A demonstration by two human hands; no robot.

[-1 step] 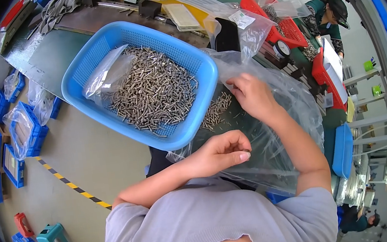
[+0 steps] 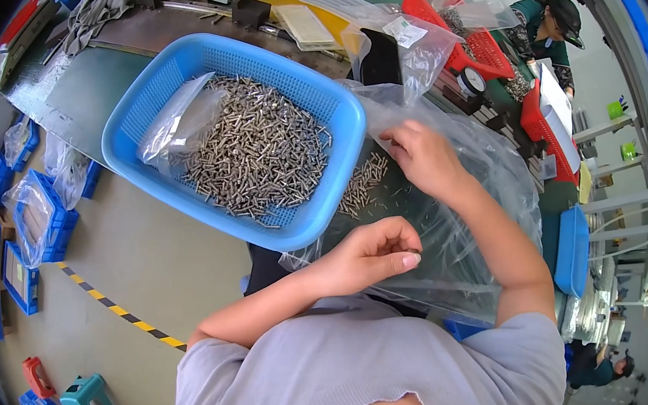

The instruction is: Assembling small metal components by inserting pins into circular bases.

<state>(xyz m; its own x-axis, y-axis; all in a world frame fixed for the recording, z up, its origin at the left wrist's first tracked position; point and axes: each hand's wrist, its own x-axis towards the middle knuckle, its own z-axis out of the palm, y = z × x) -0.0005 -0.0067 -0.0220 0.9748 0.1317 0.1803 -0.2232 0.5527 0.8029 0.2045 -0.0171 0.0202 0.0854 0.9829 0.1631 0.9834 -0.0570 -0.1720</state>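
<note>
Pins (image 2: 364, 184) beside blue basket (image 2: 250, 234): likely light, rigid; pinch mid-length.
Left hand (image 2: 379, 255) curled, right hand (image 2: 427, 161) loosely bent; contents unclear.

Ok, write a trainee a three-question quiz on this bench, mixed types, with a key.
1. True or false: the blue basket holds a heap of metal pins and a clear plastic bag.
2. Which of the person's hands is nearer the loose pile of pins beside the basket?
3. Fill in: the floor tape is striped yellow and ____.

Key: 1. True. 2. The right hand. 3. Black.
</note>
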